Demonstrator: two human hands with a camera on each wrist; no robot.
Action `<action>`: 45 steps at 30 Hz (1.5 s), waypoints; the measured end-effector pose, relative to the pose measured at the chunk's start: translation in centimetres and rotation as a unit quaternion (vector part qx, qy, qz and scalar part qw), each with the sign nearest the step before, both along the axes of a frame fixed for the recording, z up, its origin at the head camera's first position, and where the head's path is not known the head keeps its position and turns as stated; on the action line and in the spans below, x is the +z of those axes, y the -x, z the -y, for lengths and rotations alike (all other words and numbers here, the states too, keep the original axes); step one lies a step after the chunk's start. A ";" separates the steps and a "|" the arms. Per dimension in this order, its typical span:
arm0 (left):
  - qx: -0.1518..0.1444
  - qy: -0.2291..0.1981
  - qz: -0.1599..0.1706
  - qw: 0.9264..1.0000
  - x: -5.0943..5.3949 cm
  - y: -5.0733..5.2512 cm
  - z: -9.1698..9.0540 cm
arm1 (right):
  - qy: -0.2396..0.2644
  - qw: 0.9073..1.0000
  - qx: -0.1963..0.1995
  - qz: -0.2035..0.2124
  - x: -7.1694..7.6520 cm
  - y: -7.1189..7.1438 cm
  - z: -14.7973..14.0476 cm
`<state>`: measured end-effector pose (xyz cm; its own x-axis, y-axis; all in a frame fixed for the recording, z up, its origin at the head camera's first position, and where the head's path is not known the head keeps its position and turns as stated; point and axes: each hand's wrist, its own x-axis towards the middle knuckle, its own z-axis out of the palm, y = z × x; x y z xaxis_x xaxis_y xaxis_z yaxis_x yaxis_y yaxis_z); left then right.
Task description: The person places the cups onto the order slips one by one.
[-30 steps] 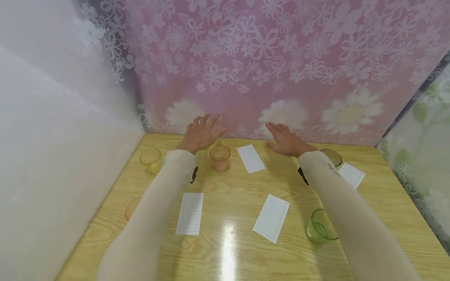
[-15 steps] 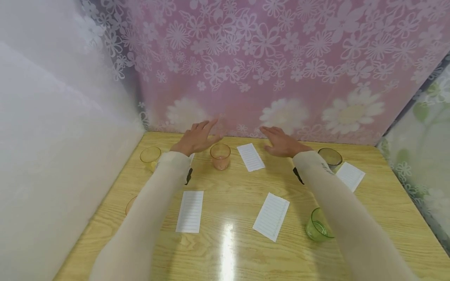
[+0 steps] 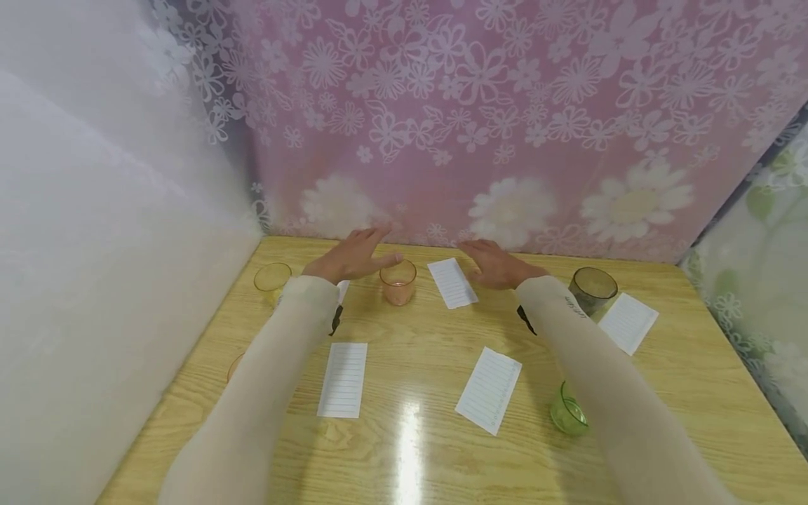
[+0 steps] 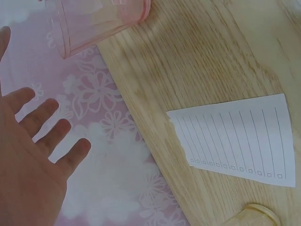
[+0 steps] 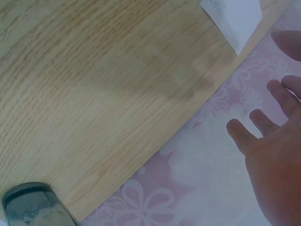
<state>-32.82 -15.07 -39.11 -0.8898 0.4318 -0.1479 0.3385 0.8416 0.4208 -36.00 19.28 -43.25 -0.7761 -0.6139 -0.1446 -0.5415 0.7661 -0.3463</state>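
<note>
My left hand (image 3: 353, 257) is held above the far part of the table with its fingers straight, holding nothing. Just right of it is a pink transparent cup (image 3: 398, 287), its rim near my thumb. In the left wrist view, the fingers are spread apart and a lined paper slip (image 4: 235, 141) lies on the wood below. My right hand (image 3: 495, 265) also hovers with extended fingers and grips nothing. Another lined slip (image 3: 452, 283) lies between the two hands. A dark grey cup (image 3: 592, 291) stands to the right of my right wrist.
A yellow cup (image 3: 271, 280) stands at the far left; an orange cup (image 3: 234, 367) is mostly hidden by my left sleeve. My right sleeve partly covers a green cup (image 3: 568, 414). More slips (image 3: 343, 380) lie about the wooden table (image 3: 404, 351). A floral curtain (image 3: 429, 140) hangs behind.
Both hands have come slightly lower and nearer in the head view. The right hand has shifted left, uncovering more of the grey cup; the left has drifted slightly left. Cups and slips stay put.
</note>
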 end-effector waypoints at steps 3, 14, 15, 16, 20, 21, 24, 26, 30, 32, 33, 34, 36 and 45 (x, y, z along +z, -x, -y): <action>-0.009 -0.008 0.007 1.000 -0.3 0.0 0.0 | 0.004 1.000 0.008 0.007 -0.4 -0.1 0.0; -0.027 -0.013 0.042 0.999 -0.9 0.0 0.1 | -0.024 0.999 0.037 0.000 -1.4 -0.1 1.0; -0.028 -0.015 0.046 0.998 -0.9 0.0 0.1 | -0.024 0.999 0.038 0.001 -1.5 -0.1 1.0; -0.030 -0.017 0.049 0.998 -0.9 0.0 0.1 | -0.024 0.999 0.038 0.004 -1.5 -0.1 1.1; -0.029 -0.022 0.059 0.998 -0.9 -0.2 0.1 | -0.031 0.999 0.033 0.012 -1.8 -0.2 1.2; -0.028 -0.019 0.060 0.998 -0.9 -0.2 0.1 | -0.031 0.999 0.032 0.014 -1.8 -0.2 1.3; -0.028 -0.008 0.060 0.998 -1.0 -0.3 0.2 | -0.031 0.999 0.027 0.023 -2.0 -0.3 1.2; -0.031 -0.003 0.058 0.998 -1.0 -0.3 0.2 | -0.027 0.999 0.026 0.034 -2.2 -0.2 1.1; -0.041 -0.010 0.054 0.998 -1.2 -0.3 0.2 | -0.018 0.998 0.026 0.048 -2.7 0.0 0.8; -0.045 -0.014 0.055 0.997 -1.4 -0.2 0.2 | -0.018 0.998 0.032 0.050 -3.1 0.2 0.6; -0.046 -0.017 0.055 0.997 -1.4 -0.1 0.2 | -0.020 0.998 0.033 0.050 -3.1 0.2 0.6; -0.048 -0.018 0.056 0.997 -1.5 -0.1 0.2 | -0.023 0.998 0.033 0.050 -3.1 0.3 0.5; -0.051 -0.020 0.056 0.997 -1.7 0.0 0.1 | -0.031 0.998 0.033 0.052 -3.2 0.3 0.5; -0.056 -0.018 0.057 0.997 -2.3 0.1 0.0 | -0.062 0.996 0.006 0.065 -2.3 -0.5 0.9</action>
<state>-32.96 -15.07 -41.41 -0.8143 0.5343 -0.2266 0.3780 0.7845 0.4915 -35.51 18.36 -45.57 -0.7388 -0.5942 -0.3181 -0.5080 0.8011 -0.3165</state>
